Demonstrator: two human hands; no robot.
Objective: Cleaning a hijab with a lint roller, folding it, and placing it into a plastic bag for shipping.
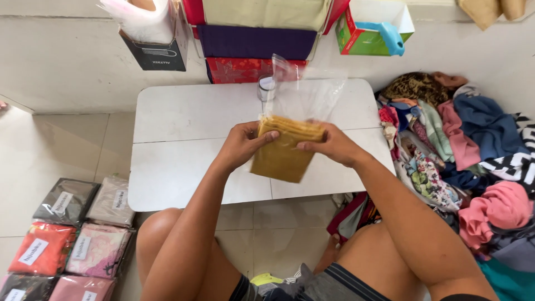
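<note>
A folded mustard-yellow cloth [281,159] sits partly inside a clear plastic bag [306,92] whose open top stands up above it. My left hand [241,144] grips the cloth and bag at its left upper corner. My right hand [333,146] grips the right upper corner. Both hold the bundle in the air above a low white table [178,145]. My bare knees are below the table's near edge.
A small clear roll of tape [266,88] stands at the table's back edge. A heap of mixed cloths [468,161] lies on the floor to the right. Several bagged folded cloths [72,234] lie at the left. Boxes and stacked fabric [256,42] line the wall.
</note>
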